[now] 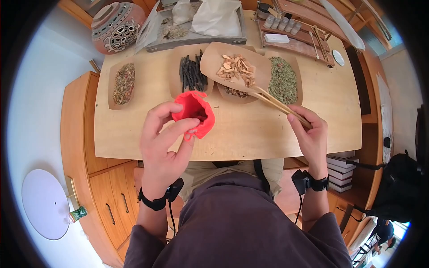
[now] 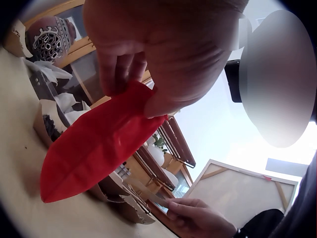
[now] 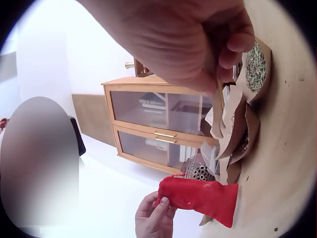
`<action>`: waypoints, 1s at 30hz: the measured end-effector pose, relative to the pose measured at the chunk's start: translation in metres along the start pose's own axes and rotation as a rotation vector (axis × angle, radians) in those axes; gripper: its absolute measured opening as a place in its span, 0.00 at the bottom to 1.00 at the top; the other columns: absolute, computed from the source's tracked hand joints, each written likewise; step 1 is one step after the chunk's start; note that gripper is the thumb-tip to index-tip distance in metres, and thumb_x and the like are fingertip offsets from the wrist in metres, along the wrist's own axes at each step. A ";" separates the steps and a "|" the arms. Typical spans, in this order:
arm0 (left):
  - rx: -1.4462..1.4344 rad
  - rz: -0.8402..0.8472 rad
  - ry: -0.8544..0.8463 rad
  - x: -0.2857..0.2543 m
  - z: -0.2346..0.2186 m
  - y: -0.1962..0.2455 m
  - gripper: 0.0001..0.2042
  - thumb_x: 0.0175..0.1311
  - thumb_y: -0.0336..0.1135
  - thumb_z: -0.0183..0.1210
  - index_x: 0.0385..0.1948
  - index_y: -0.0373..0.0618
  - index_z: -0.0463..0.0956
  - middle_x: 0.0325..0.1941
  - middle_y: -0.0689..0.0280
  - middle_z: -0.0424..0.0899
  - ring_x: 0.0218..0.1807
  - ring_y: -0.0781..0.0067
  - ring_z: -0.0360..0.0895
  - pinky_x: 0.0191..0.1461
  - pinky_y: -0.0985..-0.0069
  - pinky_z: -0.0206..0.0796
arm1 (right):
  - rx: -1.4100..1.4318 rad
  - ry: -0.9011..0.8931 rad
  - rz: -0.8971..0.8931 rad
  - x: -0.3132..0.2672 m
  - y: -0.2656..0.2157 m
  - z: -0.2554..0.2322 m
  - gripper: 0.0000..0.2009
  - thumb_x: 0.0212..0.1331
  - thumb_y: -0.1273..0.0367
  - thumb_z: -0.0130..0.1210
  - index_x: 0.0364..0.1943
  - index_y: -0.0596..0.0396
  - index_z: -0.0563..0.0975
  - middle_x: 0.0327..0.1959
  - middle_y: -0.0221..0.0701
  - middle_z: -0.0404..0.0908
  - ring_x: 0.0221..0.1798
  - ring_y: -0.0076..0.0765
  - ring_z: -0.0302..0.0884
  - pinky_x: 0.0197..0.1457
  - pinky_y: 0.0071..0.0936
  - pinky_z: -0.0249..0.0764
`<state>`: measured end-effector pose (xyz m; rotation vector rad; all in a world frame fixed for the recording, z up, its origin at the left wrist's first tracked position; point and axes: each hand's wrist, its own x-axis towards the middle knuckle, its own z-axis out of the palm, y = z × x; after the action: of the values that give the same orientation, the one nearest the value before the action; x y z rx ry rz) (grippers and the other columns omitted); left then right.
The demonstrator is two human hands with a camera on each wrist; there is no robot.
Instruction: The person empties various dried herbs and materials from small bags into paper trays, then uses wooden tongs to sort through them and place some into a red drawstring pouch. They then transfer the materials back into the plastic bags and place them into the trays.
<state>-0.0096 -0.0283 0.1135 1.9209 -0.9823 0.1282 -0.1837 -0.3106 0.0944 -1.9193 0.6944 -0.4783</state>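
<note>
My left hand [image 1: 167, 138] pinches the rim of a red pouch [image 1: 208, 127], whose mouth faces up with something dark inside; the pouch [image 2: 99, 144] hangs below that hand in the left wrist view. My right hand [image 1: 311, 136] grips wooden tongs [image 1: 279, 103] near their back end. The tips of the tongs reach the lower right edge of a paper tray [image 1: 263, 67] of pale brown slices, which sits tilted over another tray of small dark pieces [image 1: 236, 92]. Whether the tips hold a slice, I cannot tell.
Paper trays of black sticks [image 1: 193, 73], green herb [image 1: 282, 80] and mixed dried flowers [image 1: 124, 84] stand on the wooden table [image 1: 156, 147]. Behind them are a grey tray [image 1: 196, 42] with white bags, a patterned pot [image 1: 118, 27] and a wooden rack [image 1: 295, 42] with small jars.
</note>
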 end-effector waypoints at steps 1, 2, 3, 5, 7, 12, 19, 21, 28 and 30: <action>-0.011 0.009 -0.004 -0.002 0.002 -0.001 0.15 0.55 0.18 0.66 0.43 0.45 0.89 0.58 0.58 0.78 0.57 0.59 0.81 0.60 0.65 0.76 | -0.044 0.014 0.002 0.001 0.000 0.000 0.12 0.69 0.71 0.66 0.52 0.64 0.85 0.39 0.32 0.90 0.41 0.19 0.83 0.45 0.20 0.78; -0.022 0.017 -0.007 -0.004 0.004 -0.002 0.15 0.55 0.19 0.66 0.43 0.45 0.89 0.58 0.57 0.78 0.57 0.59 0.81 0.60 0.65 0.76 | -0.069 0.038 -0.016 0.003 0.001 0.001 0.12 0.70 0.71 0.65 0.52 0.64 0.85 0.39 0.34 0.90 0.40 0.21 0.84 0.44 0.21 0.78; -0.034 0.025 -0.011 -0.006 0.005 -0.003 0.14 0.55 0.19 0.66 0.43 0.45 0.89 0.58 0.57 0.78 0.57 0.59 0.80 0.61 0.65 0.76 | -0.094 0.062 -0.033 0.004 0.002 0.003 0.12 0.70 0.71 0.65 0.51 0.65 0.85 0.39 0.37 0.90 0.40 0.23 0.85 0.43 0.22 0.78; -0.019 0.012 -0.014 -0.007 0.006 -0.003 0.14 0.55 0.19 0.67 0.43 0.46 0.89 0.58 0.57 0.78 0.57 0.59 0.80 0.61 0.65 0.76 | -0.157 0.098 -0.054 0.008 0.001 0.007 0.12 0.70 0.70 0.64 0.50 0.65 0.85 0.38 0.41 0.90 0.40 0.27 0.87 0.42 0.24 0.79; -0.006 0.013 -0.017 -0.008 0.006 -0.003 0.14 0.54 0.19 0.67 0.43 0.46 0.89 0.58 0.57 0.78 0.57 0.59 0.80 0.60 0.65 0.76 | -0.232 0.118 -0.063 0.012 -0.002 0.011 0.12 0.71 0.70 0.63 0.49 0.66 0.85 0.38 0.45 0.90 0.39 0.32 0.89 0.41 0.26 0.79; 0.021 0.029 -0.025 -0.007 0.003 -0.005 0.15 0.54 0.20 0.68 0.43 0.46 0.89 0.58 0.57 0.79 0.58 0.59 0.80 0.60 0.65 0.75 | -0.285 0.138 -0.137 0.020 -0.003 0.022 0.11 0.70 0.69 0.62 0.48 0.64 0.85 0.36 0.48 0.88 0.36 0.40 0.89 0.40 0.29 0.79; -0.019 0.015 -0.030 -0.010 0.002 -0.010 0.15 0.55 0.17 0.66 0.43 0.43 0.87 0.60 0.56 0.77 0.58 0.58 0.79 0.61 0.64 0.75 | -0.387 0.137 -0.177 0.025 -0.010 0.032 0.10 0.68 0.70 0.64 0.47 0.62 0.86 0.37 0.49 0.87 0.35 0.48 0.88 0.39 0.33 0.80; -0.036 -0.003 -0.002 -0.010 0.004 -0.010 0.14 0.55 0.20 0.68 0.43 0.46 0.89 0.59 0.58 0.79 0.58 0.59 0.80 0.60 0.65 0.76 | -0.396 0.147 -0.202 0.026 -0.013 0.033 0.10 0.68 0.70 0.64 0.47 0.61 0.86 0.37 0.48 0.88 0.35 0.48 0.88 0.39 0.34 0.80; -0.052 0.000 0.002 -0.009 0.004 -0.015 0.14 0.55 0.19 0.68 0.43 0.47 0.89 0.59 0.57 0.79 0.57 0.59 0.80 0.59 0.65 0.76 | -0.387 0.154 -0.168 0.026 -0.018 0.029 0.10 0.67 0.70 0.65 0.48 0.60 0.86 0.40 0.48 0.89 0.38 0.49 0.89 0.42 0.34 0.82; -0.046 0.010 0.003 -0.008 0.004 -0.016 0.15 0.55 0.19 0.68 0.43 0.47 0.89 0.59 0.57 0.79 0.57 0.59 0.80 0.59 0.65 0.76 | -0.411 0.159 -0.201 0.025 -0.015 0.026 0.10 0.67 0.71 0.65 0.48 0.61 0.86 0.41 0.48 0.89 0.39 0.49 0.90 0.43 0.34 0.82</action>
<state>-0.0057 -0.0232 0.0963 1.8733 -0.9845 0.1135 -0.1455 -0.3040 0.0979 -2.3715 0.7482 -0.6591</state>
